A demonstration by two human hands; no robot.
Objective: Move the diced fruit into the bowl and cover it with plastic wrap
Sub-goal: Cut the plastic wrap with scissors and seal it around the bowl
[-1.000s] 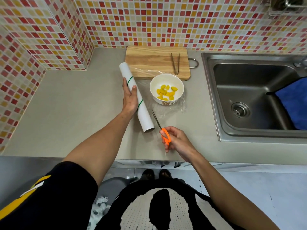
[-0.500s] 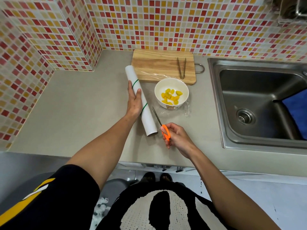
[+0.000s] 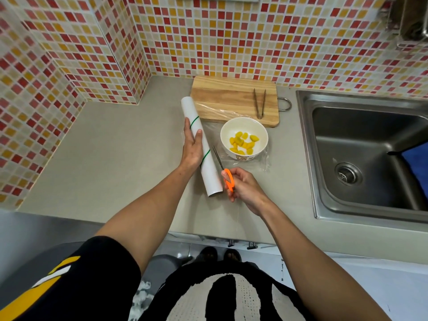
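A white bowl [image 3: 244,137] holds several yellow fruit pieces [image 3: 243,142] and stands on a pulled-out sheet of clear plastic wrap [image 3: 259,163]. The white wrap roll [image 3: 200,147] lies on the counter left of the bowl. My left hand [image 3: 192,147] rests flat on the roll with straight fingers. My right hand [image 3: 243,188] grips the orange handles of scissors [image 3: 223,172], whose blades point along the roll's right edge and look nearly closed.
A wooden cutting board [image 3: 234,98] with metal tongs [image 3: 259,103] lies behind the bowl against the tiled wall. A steel sink [image 3: 370,147] with a blue cloth [image 3: 416,163] is to the right. The counter's front edge is just below my right wrist.
The scissors have moved forward along the roll's edge, from near its front end to about its middle. My left hand stays on the roll. The camera view shifted slightly.
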